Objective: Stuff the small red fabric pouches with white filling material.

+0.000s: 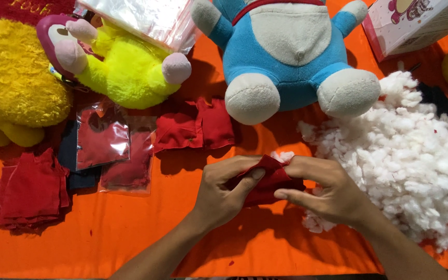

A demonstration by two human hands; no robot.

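Observation:
My left hand (224,189) and my right hand (325,189) both grip a small dark red fabric pouch (268,181) just above the orange cloth (130,233). A tuft of white stuffing (283,155) pokes out at the pouch's top, between my fingers. A large heap of white stuffing (410,161) lies right beside my right hand.
A blue and white plush toy (286,52) lies at the back centre, a yellow-green plush (125,67) and a yellow plush (11,78) at the left. Red fabric pieces (198,127), bagged red pieces (102,137) and a red stack (29,189) lie left. A box (416,21) stands back right.

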